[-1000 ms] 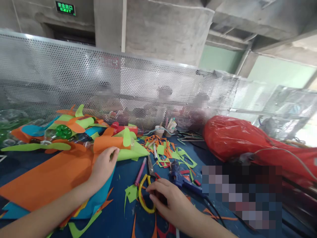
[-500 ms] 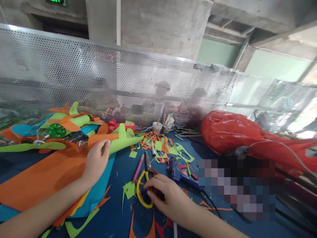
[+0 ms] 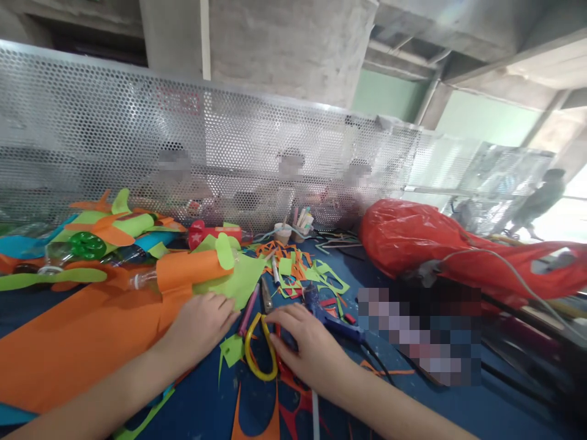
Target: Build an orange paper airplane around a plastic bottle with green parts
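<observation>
My left hand (image 3: 205,322) is over the near edge of a light-green sheet (image 3: 250,274), its fingers loosely bent and nothing visible in them; whether it touches the sheet is unclear. Behind it lies a bottle wrapped in orange sheet (image 3: 189,270), with the green sheet under it. My right hand (image 3: 306,337) rests over scissors (image 3: 266,297), thumb and fingers apart. The yellow handle loop (image 3: 248,353) shows beside the fingers; the red one is partly covered by the hand. A purple marker (image 3: 249,311) lies between the hands.
A blue glue gun (image 3: 342,327) lies right of my right hand, its cord trailing. Orange and green scraps (image 3: 293,264) and cups of pens (image 3: 303,223) are behind. Decorated bottles (image 3: 114,229) crowd the left. A red plastic bag (image 3: 413,238) sits right. People are behind the mesh screen (image 3: 247,134).
My left hand has come off the bottle and moved right and nearer to me. The bottle has turned and the green sheet has spread out. My right hand stays by the scissors.
</observation>
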`<action>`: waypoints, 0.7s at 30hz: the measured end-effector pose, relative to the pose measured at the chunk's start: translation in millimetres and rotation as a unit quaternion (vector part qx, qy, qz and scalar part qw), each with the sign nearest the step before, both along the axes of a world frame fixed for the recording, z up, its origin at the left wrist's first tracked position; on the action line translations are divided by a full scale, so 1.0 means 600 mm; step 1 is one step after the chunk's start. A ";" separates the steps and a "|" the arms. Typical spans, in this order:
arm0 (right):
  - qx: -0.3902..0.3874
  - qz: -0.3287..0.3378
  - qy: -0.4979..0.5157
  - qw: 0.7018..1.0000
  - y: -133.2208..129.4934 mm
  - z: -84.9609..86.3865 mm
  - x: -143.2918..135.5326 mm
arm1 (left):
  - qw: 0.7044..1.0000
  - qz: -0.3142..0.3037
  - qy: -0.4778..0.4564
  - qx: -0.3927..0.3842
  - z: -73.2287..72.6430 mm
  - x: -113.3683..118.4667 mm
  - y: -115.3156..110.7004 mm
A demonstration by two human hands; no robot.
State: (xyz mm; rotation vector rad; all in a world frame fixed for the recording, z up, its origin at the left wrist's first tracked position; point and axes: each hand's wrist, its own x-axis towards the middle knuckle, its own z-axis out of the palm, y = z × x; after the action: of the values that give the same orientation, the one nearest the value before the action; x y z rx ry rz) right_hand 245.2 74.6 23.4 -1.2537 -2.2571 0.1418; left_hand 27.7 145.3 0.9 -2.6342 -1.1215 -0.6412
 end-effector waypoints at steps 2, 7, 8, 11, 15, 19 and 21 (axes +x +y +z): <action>0.038 -0.047 -0.035 0.998 0.020 0.011 0.012 | 0.999 0.006 0.040 0.007 -0.006 0.003 0.000; -0.007 -0.162 -0.149 0.976 0.121 0.036 0.047 | 0.998 0.003 0.070 -0.001 -0.007 0.005 -0.003; -0.011 -0.164 -0.150 0.975 0.145 0.040 0.052 | 0.998 0.003 0.064 -0.006 -0.006 0.005 -0.004; -0.032 -0.173 -0.145 0.974 0.207 0.051 0.062 | 0.999 -0.004 0.027 -0.036 -0.005 0.004 -0.005; -0.050 -0.173 -0.111 0.977 0.232 0.072 0.056 | 0.989 -0.029 -0.088 -0.118 -0.003 0.001 -0.001; 0.005 -0.146 -0.036 0.989 0.184 0.094 0.009 | 0.966 -0.021 -0.196 -0.169 0.015 0.002 0.007; 0.027 -0.118 -0.010 0.993 0.145 0.095 -0.027 | 0.944 -0.025 -0.251 -0.210 0.033 0.006 0.007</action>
State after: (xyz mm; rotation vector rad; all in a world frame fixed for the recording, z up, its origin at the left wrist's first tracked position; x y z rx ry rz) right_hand 229.2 161.8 80.6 -1.4864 -2.0943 -0.0183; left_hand 31.2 149.3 20.9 -2.9461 -1.4667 -1.2663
